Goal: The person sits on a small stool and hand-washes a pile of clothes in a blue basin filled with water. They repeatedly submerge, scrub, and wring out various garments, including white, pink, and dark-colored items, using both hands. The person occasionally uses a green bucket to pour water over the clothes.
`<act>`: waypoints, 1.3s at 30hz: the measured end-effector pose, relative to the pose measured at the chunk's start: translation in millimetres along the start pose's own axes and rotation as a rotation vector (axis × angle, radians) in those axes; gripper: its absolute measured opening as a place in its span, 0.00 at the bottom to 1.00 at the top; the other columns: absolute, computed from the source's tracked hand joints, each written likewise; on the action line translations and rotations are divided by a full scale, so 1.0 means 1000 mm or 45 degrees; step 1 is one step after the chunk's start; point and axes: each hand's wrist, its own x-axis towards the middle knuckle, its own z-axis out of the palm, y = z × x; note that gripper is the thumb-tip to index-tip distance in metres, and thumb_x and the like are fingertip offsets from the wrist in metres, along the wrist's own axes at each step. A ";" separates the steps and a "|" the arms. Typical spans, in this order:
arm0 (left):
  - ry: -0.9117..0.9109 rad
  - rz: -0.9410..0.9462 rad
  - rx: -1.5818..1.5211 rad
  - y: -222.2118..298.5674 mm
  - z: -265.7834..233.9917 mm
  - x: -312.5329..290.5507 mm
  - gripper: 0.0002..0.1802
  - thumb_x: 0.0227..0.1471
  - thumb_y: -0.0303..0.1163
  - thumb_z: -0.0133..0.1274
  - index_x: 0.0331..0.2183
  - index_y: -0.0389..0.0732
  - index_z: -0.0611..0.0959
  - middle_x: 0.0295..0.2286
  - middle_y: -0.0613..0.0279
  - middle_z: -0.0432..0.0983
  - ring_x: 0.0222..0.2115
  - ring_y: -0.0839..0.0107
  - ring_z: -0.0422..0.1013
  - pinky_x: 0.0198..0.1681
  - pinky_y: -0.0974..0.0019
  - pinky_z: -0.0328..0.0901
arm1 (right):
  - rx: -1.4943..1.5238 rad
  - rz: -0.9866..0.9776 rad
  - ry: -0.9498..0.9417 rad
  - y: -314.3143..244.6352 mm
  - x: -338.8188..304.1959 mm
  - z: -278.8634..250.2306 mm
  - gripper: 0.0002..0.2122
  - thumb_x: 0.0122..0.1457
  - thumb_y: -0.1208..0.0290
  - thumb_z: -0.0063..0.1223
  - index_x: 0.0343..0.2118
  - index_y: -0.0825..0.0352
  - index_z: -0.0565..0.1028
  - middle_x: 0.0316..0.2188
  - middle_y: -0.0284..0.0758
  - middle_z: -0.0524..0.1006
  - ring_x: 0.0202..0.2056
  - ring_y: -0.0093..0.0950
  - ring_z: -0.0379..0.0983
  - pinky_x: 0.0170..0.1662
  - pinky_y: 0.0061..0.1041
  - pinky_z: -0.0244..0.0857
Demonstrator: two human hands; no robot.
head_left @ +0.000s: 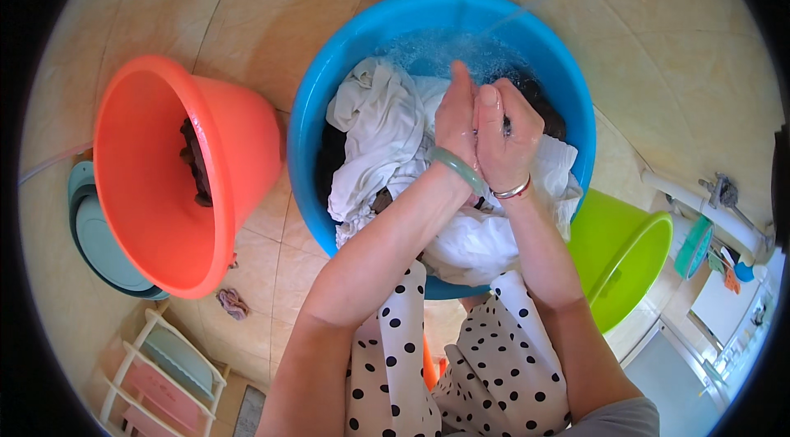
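A blue plastic tub [329,83] stands on the tiled floor in front of me, filled with soapy water, white cloth [374,128] and some dark cloth [547,112]. My left hand [455,120] and my right hand [504,137] are pressed together over the middle of the tub, fingers closed on a bunched piece of the laundry between them. What exactly sits inside the grip is mostly hidden by the hands. A green bangle rings my left wrist, a thin metal one my right.
An orange tub [156,182] with a dark garment inside stands to the left, a grey-blue basin [95,235] behind it. A green bucket [629,260] sits at the right. A small rack [160,371] is at the lower left, pipes and tools at the right wall.
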 end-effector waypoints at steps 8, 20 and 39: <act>0.215 0.177 0.561 0.010 0.016 0.000 0.13 0.61 0.40 0.41 0.31 0.42 0.74 0.25 0.69 0.66 0.24 0.74 0.62 0.29 0.71 0.60 | 0.006 -0.069 -0.004 -0.017 0.007 -0.001 0.16 0.64 0.73 0.40 0.17 0.70 0.64 0.13 0.33 0.62 0.16 0.22 0.55 0.21 0.24 0.50; 0.369 -0.035 0.212 0.016 -0.005 0.011 0.23 0.62 0.52 0.34 0.37 0.43 0.74 0.35 0.62 0.74 0.39 0.67 0.71 0.43 0.64 0.66 | 0.624 0.469 0.038 0.020 -0.005 -0.002 0.11 0.64 0.64 0.46 0.38 0.68 0.72 0.37 0.31 0.74 0.41 0.20 0.66 0.48 0.20 0.59; -0.684 -0.481 1.147 -0.148 0.191 -0.139 0.31 0.60 0.51 0.41 0.61 0.51 0.60 0.54 0.65 0.64 0.53 0.70 0.61 0.53 0.55 0.59 | 1.144 0.848 0.910 -0.073 -0.118 -0.290 0.17 0.59 0.65 0.50 0.50 0.65 0.71 0.45 0.35 0.76 0.45 0.30 0.73 0.49 0.32 0.68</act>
